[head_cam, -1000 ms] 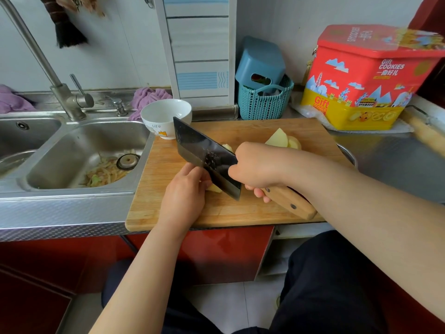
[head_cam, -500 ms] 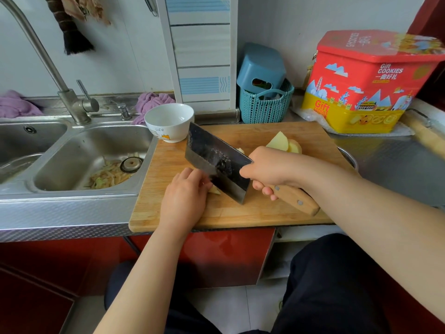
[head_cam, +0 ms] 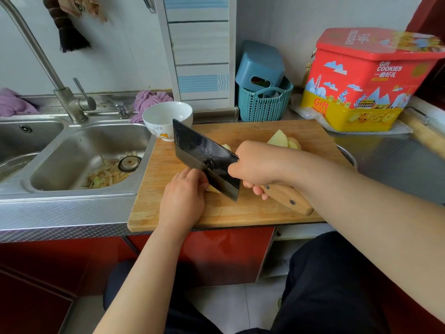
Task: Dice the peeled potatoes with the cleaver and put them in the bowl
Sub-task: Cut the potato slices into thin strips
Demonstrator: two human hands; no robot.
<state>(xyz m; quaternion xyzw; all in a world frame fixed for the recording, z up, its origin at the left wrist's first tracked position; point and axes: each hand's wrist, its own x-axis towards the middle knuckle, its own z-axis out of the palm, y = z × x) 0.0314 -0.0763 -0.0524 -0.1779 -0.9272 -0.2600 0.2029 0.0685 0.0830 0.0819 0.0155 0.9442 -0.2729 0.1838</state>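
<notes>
On the wooden cutting board (head_cam: pixel 252 210), my right hand (head_cam: pixel 257 165) grips the wooden handle of the dark cleaver (head_cam: pixel 204 160). The blade stands edge-down across a pale potato piece (head_cam: pixel 213 189), mostly hidden by the blade and by my left hand (head_cam: pixel 183 196), whose curled fingers hold it down against the blade's left side. More peeled potato pieces (head_cam: pixel 284 141) lie at the board's far side, behind my right hand. A white bowl (head_cam: pixel 166 119) stands at the board's far left corner; nothing shows inside it.
A steel double sink (head_cam: pixel 79 155) with potato peelings and a tall tap lies to the left. A teal basket (head_cam: pixel 262 104) and a red-and-yellow cookie tin (head_cam: pixel 366 80) stand behind the board. A rolling pin (head_cam: pixel 423 133) lies at the far right.
The cleaver and both hands keep nearly the same place on the board. The blade has shifted slightly along the potato piece under my left hand; the camera view has drifted a little.
</notes>
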